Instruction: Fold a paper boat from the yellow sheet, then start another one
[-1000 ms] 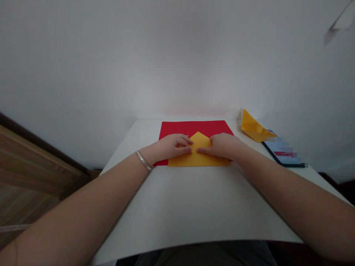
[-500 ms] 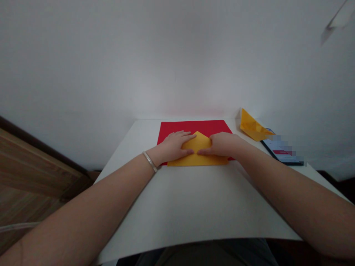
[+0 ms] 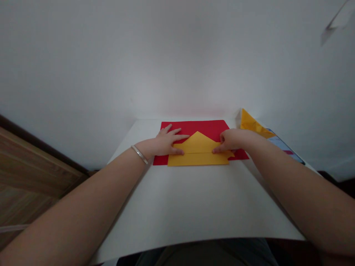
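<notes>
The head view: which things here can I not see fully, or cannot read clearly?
Head view:
Folded yellow paper: lower part hidden by the right forearm.
Dark-edged device: partly hidden by that forearm; screen too small to read.
Yellow sheet: part hidden under the right hand.
Red sheet: part hidden under the left hand.

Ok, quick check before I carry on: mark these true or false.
1. The silver bangle is on the right wrist. False: it is on the left wrist.
2. The yellow paper lies on the red sheet. True.
3. The right hand has its fingers on the yellow paper. True.
4. A second folded yellow paper lies on the red sheet. False: it lies off the sheet, on the white table to the right.
</notes>
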A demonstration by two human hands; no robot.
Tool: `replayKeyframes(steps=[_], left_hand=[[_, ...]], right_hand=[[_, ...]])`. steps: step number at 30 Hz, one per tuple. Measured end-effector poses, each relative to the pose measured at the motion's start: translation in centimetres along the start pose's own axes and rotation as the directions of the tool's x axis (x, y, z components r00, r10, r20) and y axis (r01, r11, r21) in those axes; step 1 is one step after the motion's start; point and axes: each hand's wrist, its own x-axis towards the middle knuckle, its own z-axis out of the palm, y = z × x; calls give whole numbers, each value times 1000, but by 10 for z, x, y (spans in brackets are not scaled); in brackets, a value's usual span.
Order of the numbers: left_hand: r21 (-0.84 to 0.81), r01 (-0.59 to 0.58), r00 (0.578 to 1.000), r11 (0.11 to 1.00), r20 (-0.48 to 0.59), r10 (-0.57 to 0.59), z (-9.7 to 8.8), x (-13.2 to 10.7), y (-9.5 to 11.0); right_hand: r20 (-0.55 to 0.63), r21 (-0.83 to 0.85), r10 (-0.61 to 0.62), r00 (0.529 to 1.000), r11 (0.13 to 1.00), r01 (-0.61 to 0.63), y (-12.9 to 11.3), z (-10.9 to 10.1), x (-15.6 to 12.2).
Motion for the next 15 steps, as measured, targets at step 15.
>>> replayKeyframes(steps=[15], left_hand=[[-32, 68, 997, 997, 45, -67, 4, -1, -35]], right_hand=[[128, 347, -46, 991, 938, -1, 46, 18, 18]])
